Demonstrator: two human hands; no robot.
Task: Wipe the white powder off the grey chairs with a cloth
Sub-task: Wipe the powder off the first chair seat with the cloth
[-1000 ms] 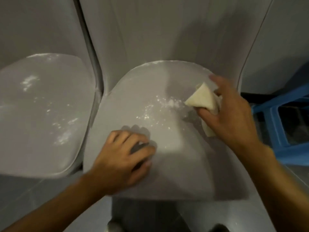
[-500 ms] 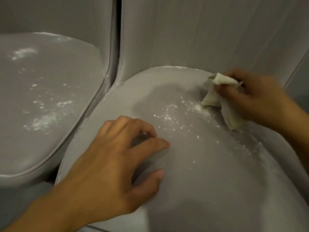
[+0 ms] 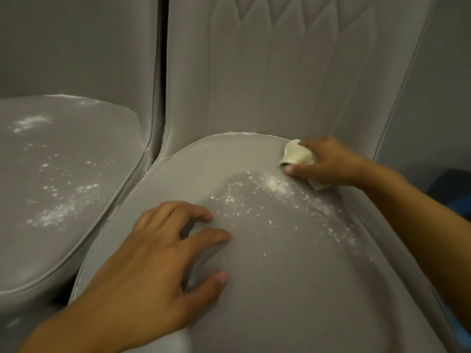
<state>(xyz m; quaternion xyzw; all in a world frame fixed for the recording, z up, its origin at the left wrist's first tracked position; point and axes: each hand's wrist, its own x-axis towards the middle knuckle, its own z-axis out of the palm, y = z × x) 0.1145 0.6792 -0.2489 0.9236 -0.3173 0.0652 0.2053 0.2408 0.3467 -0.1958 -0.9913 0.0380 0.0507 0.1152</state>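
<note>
The right hand (image 3: 328,163) pinches the cloth (image 3: 298,155) at the back of the grey chair seat (image 3: 280,289). The white powder (image 3: 272,184) lies just in front of it, toward the spread left hand (image 3: 153,253).

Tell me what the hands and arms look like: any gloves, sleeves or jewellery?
Nothing worn shows. The left hand and right hand have no gloves and no visible rings. The left forearm and right forearm are uncovered to the frame's edge: no sleeves, watch or bands.
</note>
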